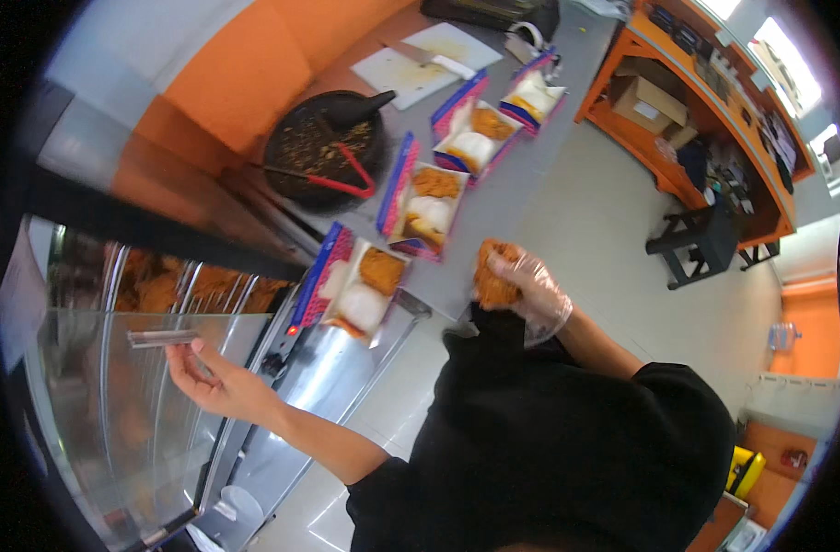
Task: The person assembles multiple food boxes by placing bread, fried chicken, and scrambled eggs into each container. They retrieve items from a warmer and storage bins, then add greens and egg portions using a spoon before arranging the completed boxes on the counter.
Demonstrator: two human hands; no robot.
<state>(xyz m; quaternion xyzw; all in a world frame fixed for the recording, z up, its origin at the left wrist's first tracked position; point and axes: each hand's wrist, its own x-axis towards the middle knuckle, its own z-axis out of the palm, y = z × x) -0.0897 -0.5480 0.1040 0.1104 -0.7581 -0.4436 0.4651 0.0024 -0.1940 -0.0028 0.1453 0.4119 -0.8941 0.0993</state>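
My right hand, in a clear plastic glove, grips a piece of fried chicken in front of my chest. My left hand is bare, its fingers curled at the handle of a glass door on the warming cabinet at the left. More fried chicken lies on wire racks inside. On the counter, several open pink-and-blue boxes stand in a row. The nearest box holds fried chicken and a white mound of rice.
Behind the boxes sits a dark round pan of brown bits, with red-handled tongs and a black ladle-like utensil. White cutting boards and a knife lie farther back. A black stool stands by an orange desk at right.
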